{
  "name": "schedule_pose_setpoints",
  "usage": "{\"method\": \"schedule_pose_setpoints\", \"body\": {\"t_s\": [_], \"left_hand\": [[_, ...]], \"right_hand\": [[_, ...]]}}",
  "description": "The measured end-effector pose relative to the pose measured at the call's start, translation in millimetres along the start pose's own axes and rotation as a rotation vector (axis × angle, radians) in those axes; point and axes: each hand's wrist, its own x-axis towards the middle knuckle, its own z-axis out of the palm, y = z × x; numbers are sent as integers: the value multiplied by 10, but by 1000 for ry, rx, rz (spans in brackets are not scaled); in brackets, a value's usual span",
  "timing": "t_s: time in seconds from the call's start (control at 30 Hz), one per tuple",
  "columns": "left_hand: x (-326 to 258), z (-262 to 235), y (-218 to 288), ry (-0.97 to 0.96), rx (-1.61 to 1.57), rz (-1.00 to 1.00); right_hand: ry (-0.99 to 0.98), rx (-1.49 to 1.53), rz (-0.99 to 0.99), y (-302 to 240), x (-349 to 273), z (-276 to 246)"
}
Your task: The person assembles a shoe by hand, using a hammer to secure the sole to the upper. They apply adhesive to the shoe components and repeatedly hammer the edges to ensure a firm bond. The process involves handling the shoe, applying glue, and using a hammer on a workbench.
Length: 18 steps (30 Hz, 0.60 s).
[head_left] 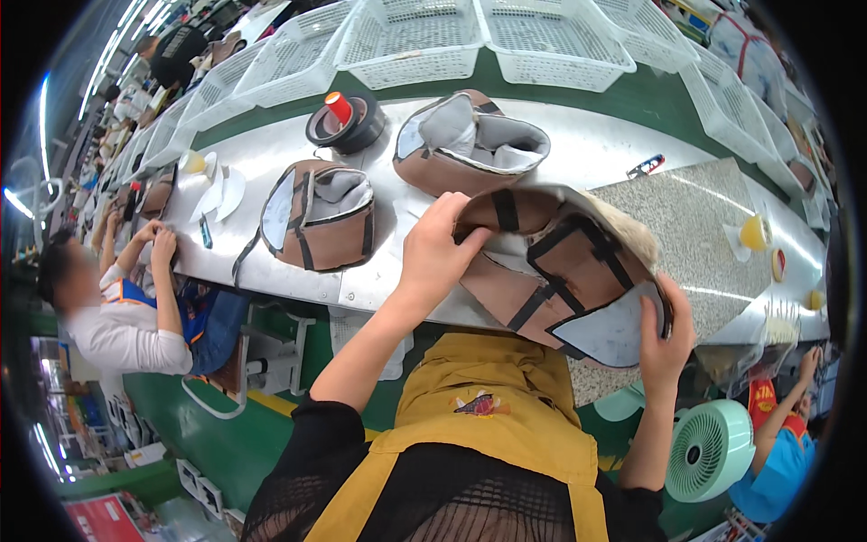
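Note:
Both my hands hold a brown leather-look bag body with black strips in front of me, tilted so its pale inside shows. On its upper left edge my left hand is closed, thumb inside and fingers behind. My right hand grips the lower right end, next to a grey-white panel. Two similar brown bag bodies stand on the metal table: one with a loose black strip to the left, and one with pale stuffing farther back. Part of a fuzzy beige piece shows behind the held one.
A black round holder with a red-orange spool stands at the back. A speckled board lies right, with a small cutter behind it. White baskets line the far side. People sit left and right; a green fan stands right.

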Motion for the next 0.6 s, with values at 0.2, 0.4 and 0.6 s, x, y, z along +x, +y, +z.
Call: {"method": "schedule_pose_setpoints", "body": {"t_s": [0.2,0.4,0.6], "left_hand": [[92,79,116,254,34,210],[-276,358,299,-246,-48,150],[-71,257,186,-261,-272,85]], "right_hand": [[34,-11,-111,-213,-279,-212],[-138,30,320,-133,-349,-303],[-114,193,420,53,-331,-368]]}}
